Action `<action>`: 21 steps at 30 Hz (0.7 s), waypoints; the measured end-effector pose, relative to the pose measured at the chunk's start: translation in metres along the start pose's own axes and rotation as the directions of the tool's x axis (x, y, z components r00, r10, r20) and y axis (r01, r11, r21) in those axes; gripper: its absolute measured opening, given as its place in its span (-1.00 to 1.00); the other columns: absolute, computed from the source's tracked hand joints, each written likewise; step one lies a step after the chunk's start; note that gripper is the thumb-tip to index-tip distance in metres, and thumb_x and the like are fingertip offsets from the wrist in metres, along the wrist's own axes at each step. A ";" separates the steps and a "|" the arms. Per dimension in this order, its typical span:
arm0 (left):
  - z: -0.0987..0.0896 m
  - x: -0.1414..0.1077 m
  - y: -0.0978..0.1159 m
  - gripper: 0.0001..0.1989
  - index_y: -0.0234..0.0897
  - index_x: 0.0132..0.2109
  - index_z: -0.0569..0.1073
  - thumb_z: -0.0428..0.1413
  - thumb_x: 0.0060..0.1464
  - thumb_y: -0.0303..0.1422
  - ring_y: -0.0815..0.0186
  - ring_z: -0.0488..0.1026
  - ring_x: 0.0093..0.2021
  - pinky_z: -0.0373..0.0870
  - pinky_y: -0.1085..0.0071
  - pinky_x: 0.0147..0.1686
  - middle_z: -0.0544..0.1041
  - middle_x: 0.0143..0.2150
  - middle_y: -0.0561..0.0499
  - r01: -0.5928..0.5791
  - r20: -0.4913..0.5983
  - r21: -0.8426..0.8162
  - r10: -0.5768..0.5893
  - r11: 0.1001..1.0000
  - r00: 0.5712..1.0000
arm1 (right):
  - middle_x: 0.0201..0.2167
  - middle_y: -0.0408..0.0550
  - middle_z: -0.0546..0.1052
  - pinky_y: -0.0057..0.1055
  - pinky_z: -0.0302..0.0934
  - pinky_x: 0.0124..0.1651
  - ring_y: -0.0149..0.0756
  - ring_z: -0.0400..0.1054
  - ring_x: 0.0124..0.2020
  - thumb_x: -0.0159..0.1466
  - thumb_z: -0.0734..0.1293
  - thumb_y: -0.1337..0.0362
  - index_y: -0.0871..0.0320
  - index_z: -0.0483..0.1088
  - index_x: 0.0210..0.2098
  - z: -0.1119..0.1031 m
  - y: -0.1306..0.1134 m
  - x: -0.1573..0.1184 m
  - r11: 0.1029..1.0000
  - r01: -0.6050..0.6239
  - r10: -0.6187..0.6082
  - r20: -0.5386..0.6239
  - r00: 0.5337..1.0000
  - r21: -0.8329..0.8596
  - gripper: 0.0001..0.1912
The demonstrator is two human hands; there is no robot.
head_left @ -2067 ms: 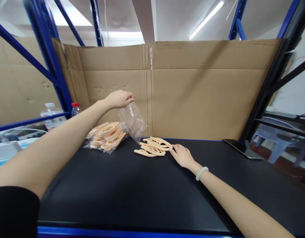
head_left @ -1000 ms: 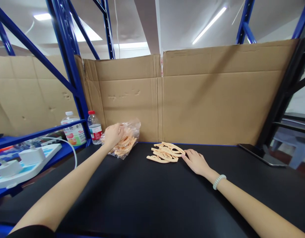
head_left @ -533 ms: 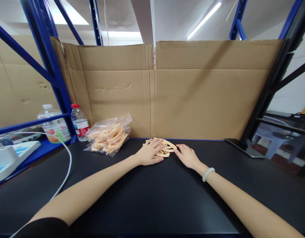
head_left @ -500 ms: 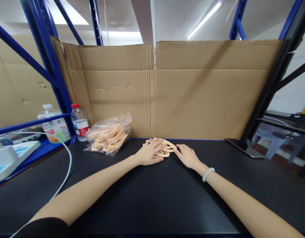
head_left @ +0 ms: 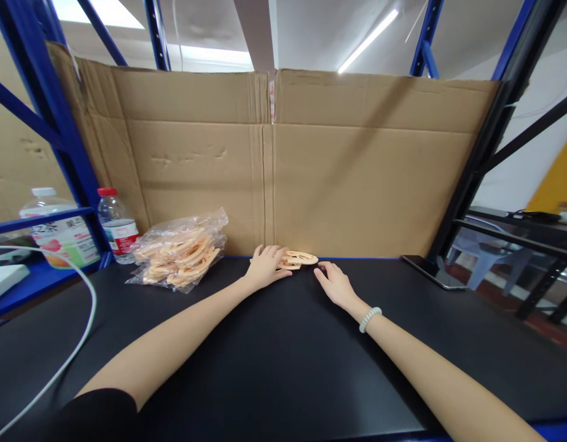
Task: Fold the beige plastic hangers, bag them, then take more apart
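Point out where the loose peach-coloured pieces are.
In the head view, the loose pieces lie mid-picture near the tabletop's far edge, partly hidden by the left hand, the right hand to their right and cardboard behind.

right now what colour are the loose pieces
The loose pieces are pale peach, seen best in the head view.

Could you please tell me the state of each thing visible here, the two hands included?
Loose beige pieces, piled together, partly covered
Left hand, laid over these pieces, grip unclear
Right hand, open beside them, contact unclear
Clear plastic bag, filled, whether sealed unclear
Red-capped bottle, upright, cap on
White-capped bottle, upright, cap on
Flat dark device, lying flat
White cable, slack, curved
Tube light, lit
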State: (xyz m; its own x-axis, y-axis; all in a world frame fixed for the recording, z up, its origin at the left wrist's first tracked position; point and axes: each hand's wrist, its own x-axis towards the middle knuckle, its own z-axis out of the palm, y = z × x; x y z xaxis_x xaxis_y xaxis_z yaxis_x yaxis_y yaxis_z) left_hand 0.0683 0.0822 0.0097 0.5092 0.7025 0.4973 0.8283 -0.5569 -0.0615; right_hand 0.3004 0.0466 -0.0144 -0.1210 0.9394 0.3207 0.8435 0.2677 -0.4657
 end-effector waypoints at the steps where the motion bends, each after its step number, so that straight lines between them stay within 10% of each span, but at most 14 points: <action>1: -0.004 -0.003 0.003 -0.44 -0.22 0.24 0.24 0.11 0.16 -0.11 -0.03 0.26 0.21 -0.06 -0.07 0.23 0.38 0.18 -0.25 -0.005 -0.003 -0.002 0.005 1.000 1.000 | 0.11 0.14 0.40 -0.19 0.13 0.10 -0.09 0.27 0.12 0.40 0.07 0.13 0.17 0.26 0.14 0.000 0.000 0.000 1.000 0.000 0.000 -0.001 1.000 -0.002 -0.58; 12: -0.059 -0.094 0.071 -0.70 -0.14 0.09 0.39 0.00 0.23 -0.31 0.10 0.40 0.10 0.35 0.17 0.03 0.46 0.12 -0.10 -0.228 0.177 -0.206 0.265 0.952 0.948 | 0.23 0.17 0.25 -0.15 0.08 0.17 -0.05 0.13 0.22 0.26 0.20 0.29 0.19 0.11 0.27 0.004 0.012 0.019 0.994 0.083 -0.084 -0.016 0.996 -0.065 -0.42; 21: -0.057 -0.097 0.069 -0.68 -0.16 0.10 0.38 0.01 0.21 -0.34 0.06 0.34 0.14 0.31 0.07 0.09 0.42 0.15 -0.13 -0.120 0.221 -0.344 0.205 0.931 0.954 | 0.22 0.07 0.28 -0.25 -0.01 0.24 -0.15 0.08 0.23 0.10 0.24 0.40 0.20 0.19 0.24 0.009 0.008 0.058 0.935 0.347 -0.343 0.053 0.938 -0.076 -0.32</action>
State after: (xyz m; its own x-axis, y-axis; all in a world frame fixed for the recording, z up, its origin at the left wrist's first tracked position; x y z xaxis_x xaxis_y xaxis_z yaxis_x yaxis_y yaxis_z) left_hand 0.0630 -0.0500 0.0068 0.7066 0.6538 0.2707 0.6296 -0.7555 0.1811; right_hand 0.2954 0.1051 -0.0069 -0.4309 0.8003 0.4170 0.7865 0.5596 -0.2613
